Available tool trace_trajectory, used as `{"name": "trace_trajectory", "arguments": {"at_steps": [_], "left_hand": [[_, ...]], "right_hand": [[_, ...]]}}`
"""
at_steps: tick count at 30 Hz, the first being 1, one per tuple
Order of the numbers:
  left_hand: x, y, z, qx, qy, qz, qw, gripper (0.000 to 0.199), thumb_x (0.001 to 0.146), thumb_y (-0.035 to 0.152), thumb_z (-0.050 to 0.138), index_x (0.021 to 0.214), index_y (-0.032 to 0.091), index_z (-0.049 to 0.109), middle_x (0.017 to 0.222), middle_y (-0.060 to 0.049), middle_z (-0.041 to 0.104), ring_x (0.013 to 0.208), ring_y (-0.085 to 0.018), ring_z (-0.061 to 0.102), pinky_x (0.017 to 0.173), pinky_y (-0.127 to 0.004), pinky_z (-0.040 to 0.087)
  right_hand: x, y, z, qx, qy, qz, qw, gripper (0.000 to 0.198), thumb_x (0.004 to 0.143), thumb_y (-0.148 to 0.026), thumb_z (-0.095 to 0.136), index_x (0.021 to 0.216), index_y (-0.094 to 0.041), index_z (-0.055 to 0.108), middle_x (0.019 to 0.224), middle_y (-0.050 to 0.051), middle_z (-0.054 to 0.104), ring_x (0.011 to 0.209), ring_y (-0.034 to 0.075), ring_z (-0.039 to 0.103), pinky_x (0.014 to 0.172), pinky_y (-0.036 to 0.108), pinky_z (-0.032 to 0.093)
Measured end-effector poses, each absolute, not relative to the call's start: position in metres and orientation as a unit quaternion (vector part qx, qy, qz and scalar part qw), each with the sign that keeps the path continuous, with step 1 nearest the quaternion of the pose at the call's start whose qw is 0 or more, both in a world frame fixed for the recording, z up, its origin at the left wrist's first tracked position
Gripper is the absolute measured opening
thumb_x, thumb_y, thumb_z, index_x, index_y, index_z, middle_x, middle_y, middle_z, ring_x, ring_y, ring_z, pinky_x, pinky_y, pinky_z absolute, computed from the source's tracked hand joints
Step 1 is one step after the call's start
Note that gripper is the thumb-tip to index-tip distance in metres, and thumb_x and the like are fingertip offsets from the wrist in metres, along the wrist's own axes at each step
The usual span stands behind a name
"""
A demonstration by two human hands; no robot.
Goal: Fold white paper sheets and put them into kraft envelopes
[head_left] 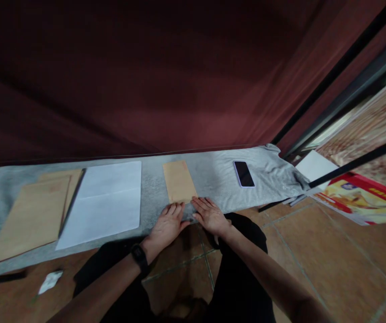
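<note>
A small brown envelope (179, 179) lies on the grey cloth, its near end at my fingertips. My left hand (168, 224) rests flat at its lower left corner, fingers stretched out and touching the near edge. On the other side, my right hand (210, 216) lies flat with its fingertips on the lower right corner. Neither hand grips anything. To the left sits a stack of white paper sheets (107, 202) with a crease across it. Beyond that, larger brown envelopes (33, 215) overlap one another. A phone (244, 174) with a purple case lies to the right, its screen dark.
Grey cloth (213, 170) covers the narrow table, rumpled at the right end. A dark red curtain (166, 89) hangs right behind it. Black metal poles (361, 163) cross on the right, near a red and yellow box (364, 197). Crumpled white paper (50, 281) lies on the tiled floor.
</note>
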State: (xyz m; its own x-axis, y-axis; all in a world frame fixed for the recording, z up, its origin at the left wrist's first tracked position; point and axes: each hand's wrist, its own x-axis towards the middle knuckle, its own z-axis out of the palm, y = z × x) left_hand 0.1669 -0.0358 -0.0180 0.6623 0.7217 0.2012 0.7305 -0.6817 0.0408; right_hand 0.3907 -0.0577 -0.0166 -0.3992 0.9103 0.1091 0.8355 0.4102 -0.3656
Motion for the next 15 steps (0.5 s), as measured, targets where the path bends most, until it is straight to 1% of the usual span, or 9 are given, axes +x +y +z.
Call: {"name": "trace_trajectory", "arguments": {"at_steps": [2, 4, 6, 8, 10, 12, 15], "left_hand": [[0.162, -0.035, -0.016, -0.909, -0.403, -0.107, 0.017, 0.047, 0.102, 0.040, 0.045, 0.140, 0.014, 0.054, 0.129, -0.016, 0.066, 0.120, -0.029, 0.060, 0.103, -0.043, 0.047], [0.160, -0.033, -0.012, -0.905, -0.411, -0.112, 0.011, 0.040, 0.103, 0.037, 0.042, 0.132, 0.015, 0.060, 0.120, -0.013, 0.069, 0.114, -0.027, 0.062, 0.099, -0.041, 0.050], [0.162, -0.029, -0.006, -0.900, -0.421, -0.110, 0.010, 0.034, 0.104, 0.034, 0.040, 0.121, 0.017, 0.065, 0.113, -0.012, 0.070, 0.108, -0.027, 0.063, 0.094, -0.041, 0.052], [0.169, -0.023, -0.001, -0.896, -0.433, -0.101, 0.017, 0.030, 0.103, 0.030, 0.041, 0.112, 0.018, 0.067, 0.110, -0.012, 0.070, 0.106, -0.028, 0.063, 0.090, -0.041, 0.053], [0.180, -0.016, 0.004, -0.889, -0.449, -0.086, 0.028, 0.026, 0.102, 0.026, 0.043, 0.109, 0.017, 0.067, 0.109, -0.013, 0.069, 0.104, -0.028, 0.064, 0.086, -0.041, 0.053], [0.189, -0.009, 0.007, -0.883, -0.463, -0.071, 0.030, 0.025, 0.101, 0.024, 0.045, 0.109, 0.016, 0.066, 0.109, -0.014, 0.069, 0.102, -0.028, 0.065, 0.083, -0.039, 0.053], [0.199, -0.002, 0.009, -0.877, -0.476, -0.054, 0.024, 0.025, 0.101, 0.022, 0.044, 0.110, 0.014, 0.066, 0.106, -0.016, 0.069, 0.096, -0.027, 0.067, 0.079, -0.038, 0.053]], "right_hand": [[0.394, -0.057, -0.019, -0.535, -0.818, 0.136, 0.163, 0.049, 0.105, -0.037, 0.047, 0.153, -0.024, 0.048, 0.158, 0.008, 0.047, 0.145, 0.026, 0.045, 0.124, 0.050, 0.031], [0.397, -0.054, -0.020, -0.556, -0.796, 0.143, 0.189, 0.048, 0.103, -0.031, 0.048, 0.151, -0.023, 0.050, 0.154, 0.009, 0.052, 0.141, 0.027, 0.049, 0.120, 0.050, 0.036], [0.396, -0.049, -0.023, -0.591, -0.765, 0.140, 0.216, 0.047, 0.100, -0.024, 0.049, 0.146, -0.022, 0.055, 0.147, 0.011, 0.057, 0.134, 0.028, 0.053, 0.113, 0.049, 0.043], [0.393, -0.043, -0.026, -0.620, -0.737, 0.131, 0.234, 0.045, 0.096, -0.019, 0.051, 0.139, -0.023, 0.061, 0.138, 0.012, 0.062, 0.125, 0.030, 0.056, 0.106, 0.048, 0.048], [0.389, -0.036, -0.029, -0.627, -0.724, 0.135, 0.251, 0.043, 0.092, -0.016, 0.053, 0.133, -0.023, 0.066, 0.131, 0.012, 0.064, 0.121, 0.030, 0.057, 0.104, 0.048, 0.048], [0.387, -0.029, -0.033, -0.629, -0.707, 0.159, 0.281, 0.041, 0.089, -0.016, 0.054, 0.126, -0.023, 0.070, 0.126, 0.011, 0.067, 0.119, 0.029, 0.057, 0.105, 0.047, 0.048], [0.389, -0.019, -0.036, -0.632, -0.656, 0.240, 0.335, 0.034, 0.088, -0.019, 0.053, 0.114, -0.022, 0.074, 0.117, 0.010, 0.070, 0.115, 0.026, 0.062, 0.106, 0.044, 0.049]]}}
